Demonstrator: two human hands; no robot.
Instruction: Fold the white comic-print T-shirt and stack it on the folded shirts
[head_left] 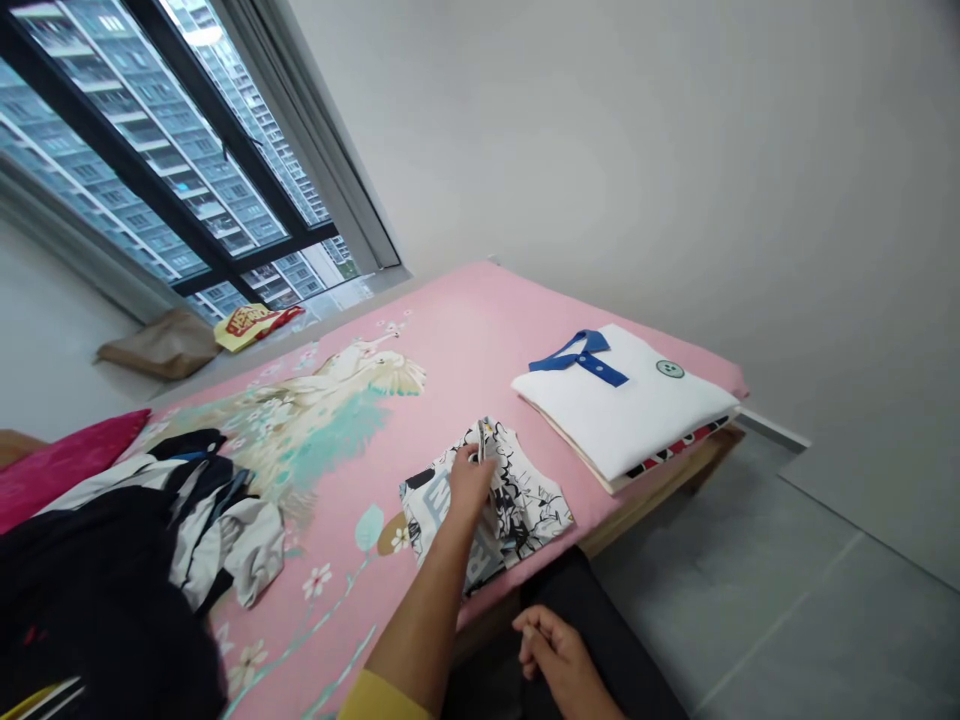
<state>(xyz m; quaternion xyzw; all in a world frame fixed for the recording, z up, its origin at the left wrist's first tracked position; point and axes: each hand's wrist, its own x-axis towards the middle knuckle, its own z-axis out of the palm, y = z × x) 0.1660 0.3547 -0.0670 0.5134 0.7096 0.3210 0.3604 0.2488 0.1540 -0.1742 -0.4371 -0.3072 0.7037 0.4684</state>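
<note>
- Polo shirt (pixel 637 415) atop other garments at the bed (pixel 465 310)'s near right corner
- Shirt (pixel 529 490) left of it, at near edge
- Clothes heap (pixel 112 570) toward left edge
- Bag (pixel 166 343) beyond far edge

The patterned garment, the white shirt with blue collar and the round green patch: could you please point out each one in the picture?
Patterned garment (pixel 531 497), head view: its black-and-white printed cloth.
White shirt (pixel 634 416), head view: the plain cloth on its upper face.
Round green patch (pixel 670 369), head view: its middle.

White garment (pixel 536 492) (black-printed), pinched up mid-width, on the bed (pixel 465 320)
</note>
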